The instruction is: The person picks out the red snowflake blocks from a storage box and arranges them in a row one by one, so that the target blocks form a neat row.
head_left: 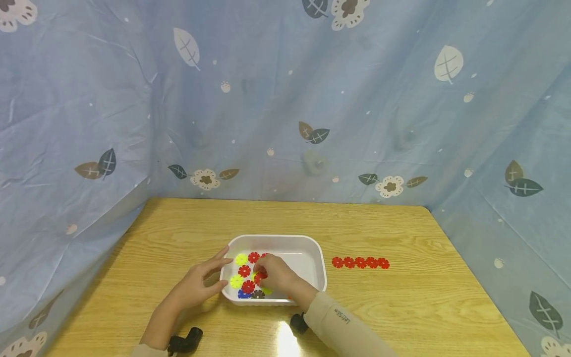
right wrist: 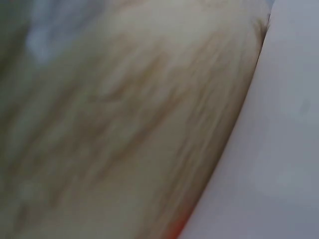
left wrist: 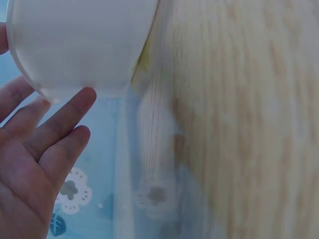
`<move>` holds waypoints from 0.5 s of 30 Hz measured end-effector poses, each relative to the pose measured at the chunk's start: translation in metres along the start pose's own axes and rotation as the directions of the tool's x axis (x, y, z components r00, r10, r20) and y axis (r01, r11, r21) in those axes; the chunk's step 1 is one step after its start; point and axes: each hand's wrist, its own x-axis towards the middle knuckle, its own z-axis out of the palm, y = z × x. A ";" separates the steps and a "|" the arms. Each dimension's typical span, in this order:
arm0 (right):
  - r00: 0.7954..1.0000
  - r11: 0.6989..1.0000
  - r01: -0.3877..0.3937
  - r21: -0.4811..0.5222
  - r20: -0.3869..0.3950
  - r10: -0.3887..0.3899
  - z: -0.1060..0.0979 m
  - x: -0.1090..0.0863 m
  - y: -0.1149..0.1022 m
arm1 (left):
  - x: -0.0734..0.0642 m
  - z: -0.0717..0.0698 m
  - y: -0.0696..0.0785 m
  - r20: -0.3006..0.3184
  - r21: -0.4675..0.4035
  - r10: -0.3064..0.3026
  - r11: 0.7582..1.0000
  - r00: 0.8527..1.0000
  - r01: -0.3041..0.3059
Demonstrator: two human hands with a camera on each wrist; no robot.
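A white plastic tray (head_left: 301,263) stands on the table, with snowflake building discs gathered in its left half. Among them are red discs (head_left: 244,270), yellow discs (head_left: 241,259), a blue disc (head_left: 243,294) and a dark disc (head_left: 257,294). My left hand (head_left: 200,280) rests spread against the tray's left rim; in the left wrist view its fingers (left wrist: 65,119) are fairly straight beside the white wall. My right hand (head_left: 278,273) reaches down into the tray, fingertips bent at a red disc (head_left: 260,278). Whether it pinches that disc is unclear. The right wrist view shows only blurred table and tray wall.
Several red discs (head_left: 360,263) lie joined in a row on the wooden table (head_left: 401,307), right of the tray. Two black objects, one an elbow-shaped piece (head_left: 186,341), sit near my wrists. A patterned blue curtain (head_left: 267,99) encloses the back and sides.
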 end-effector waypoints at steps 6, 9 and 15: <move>1.000 1.000 0.002 -0.030 -0.014 -0.002 0.000 0.000 -0.001 | -0.001 0.000 0.002 -0.006 0.004 -0.001 1.000 1.000 0.001; 1.000 1.000 -0.001 -0.023 -0.022 0.001 0.000 -0.001 -0.001 | -0.001 0.000 0.003 -0.009 0.012 -0.005 1.000 1.000 0.005; 0.999 0.997 -0.025 0.069 -0.030 0.027 0.000 -0.002 0.001 | -0.001 0.001 0.003 -0.011 0.021 -0.006 1.000 1.000 0.006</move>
